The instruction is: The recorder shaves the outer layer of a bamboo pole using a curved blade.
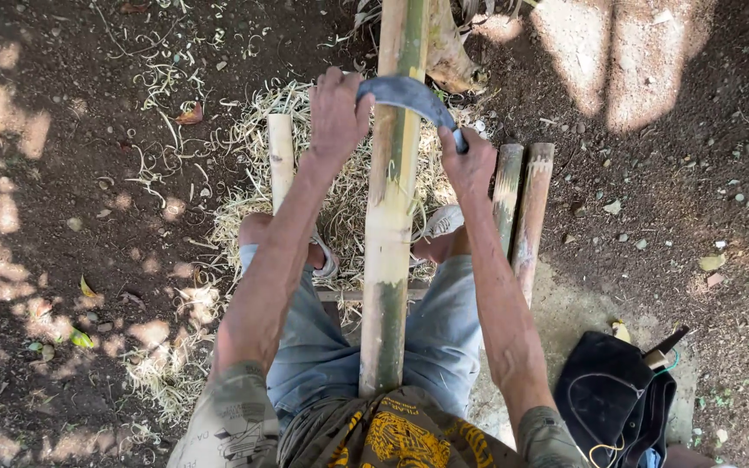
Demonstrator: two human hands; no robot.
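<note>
A long bamboo pole (389,217) runs from my lap away between my knees, partly scraped pale and partly green. A curved dark blade (409,94) lies across the pole near its far part. My left hand (337,113) grips the blade's left end. My right hand (467,160) holds the handle end on the right side of the pole. Both arms stretch forward on either side of the bamboo.
Pale bamboo shavings (253,165) cover the dirt under and beyond my feet. A short peeled stick (281,156) lies left of the pole, two short bamboo pieces (522,208) to the right. A dark bag (613,399) sits at my right hip.
</note>
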